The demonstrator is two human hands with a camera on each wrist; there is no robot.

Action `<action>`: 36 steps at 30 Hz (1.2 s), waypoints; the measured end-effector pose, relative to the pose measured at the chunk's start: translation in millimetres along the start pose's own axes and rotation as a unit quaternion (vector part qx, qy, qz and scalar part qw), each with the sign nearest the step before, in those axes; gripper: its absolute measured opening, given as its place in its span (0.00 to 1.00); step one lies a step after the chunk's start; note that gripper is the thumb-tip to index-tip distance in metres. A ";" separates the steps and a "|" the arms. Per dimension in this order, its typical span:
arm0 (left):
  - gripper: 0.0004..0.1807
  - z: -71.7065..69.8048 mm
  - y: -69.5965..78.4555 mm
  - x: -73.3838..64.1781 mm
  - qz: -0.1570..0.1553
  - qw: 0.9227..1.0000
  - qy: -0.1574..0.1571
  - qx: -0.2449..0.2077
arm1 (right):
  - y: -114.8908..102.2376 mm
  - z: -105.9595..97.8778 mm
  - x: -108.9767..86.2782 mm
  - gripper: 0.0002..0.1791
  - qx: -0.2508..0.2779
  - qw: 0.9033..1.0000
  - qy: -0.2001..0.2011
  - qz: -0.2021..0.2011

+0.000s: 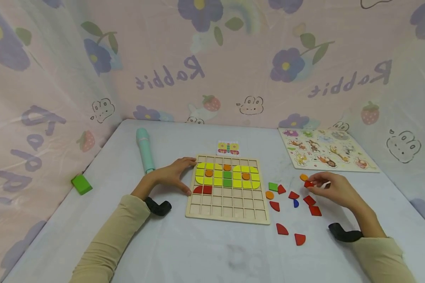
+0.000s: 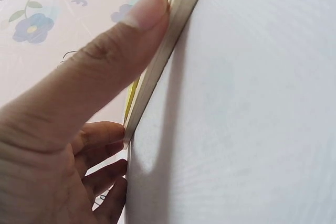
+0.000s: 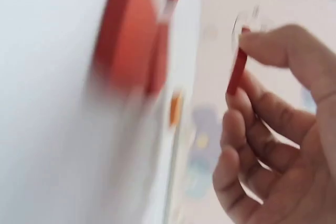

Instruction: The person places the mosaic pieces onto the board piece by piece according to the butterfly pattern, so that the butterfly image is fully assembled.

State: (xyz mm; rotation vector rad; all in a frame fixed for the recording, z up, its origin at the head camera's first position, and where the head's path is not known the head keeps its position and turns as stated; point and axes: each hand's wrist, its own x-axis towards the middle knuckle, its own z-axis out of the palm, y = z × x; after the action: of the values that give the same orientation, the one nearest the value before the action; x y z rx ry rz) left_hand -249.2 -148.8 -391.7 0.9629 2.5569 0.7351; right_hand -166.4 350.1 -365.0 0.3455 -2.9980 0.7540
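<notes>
"Floral cloth (image 1: 233, 59) is hanging behind the white table (image 1: 180, 251). What's the left hand (image 1: 171, 174) doing?"

"Touching the left edge of the grid board (image 1: 228, 204) — thumb and fingers are standing well apart."

"And the right hand (image 1: 335, 190)?"

"It's pinching a red piece (image 3: 238, 69), right of the board — an orange disc (image 1: 303, 177) is lying just beside. Beyond the board, a picture card (image 1: 228, 147) is resting."

Booth-like tabletop play area; home or studio, can't tell. Pale pink fabric (image 1: 241, 51) hangs along left, back and right, printed with flowers, strawberries, rabbit outlines and mirrored "Rabbit" lettering, nursery-style. Whitish worktop (image 1: 184, 251) inside it. Child's toys on top: wooden grid board (image 1: 228, 214), coloured pieces (image 1: 282, 229), butterfly card (image 1: 228, 148), animal puzzle board (image 1: 326, 151). Room behind fabric hidden.
</notes>
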 end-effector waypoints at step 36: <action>0.56 -1.0 1.0 0.4 0.003 1.000 -0.002 -0.007 | -192.0 123.5 68.9 0.13 0.009 0.990 -0.037 -0.135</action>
State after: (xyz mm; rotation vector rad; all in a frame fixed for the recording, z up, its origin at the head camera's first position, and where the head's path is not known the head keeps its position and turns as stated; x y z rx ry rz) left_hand -249.5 -148.3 -390.4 0.9659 2.5447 0.7501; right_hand -188.1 113.1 -379.2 0.7761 -2.9236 0.7558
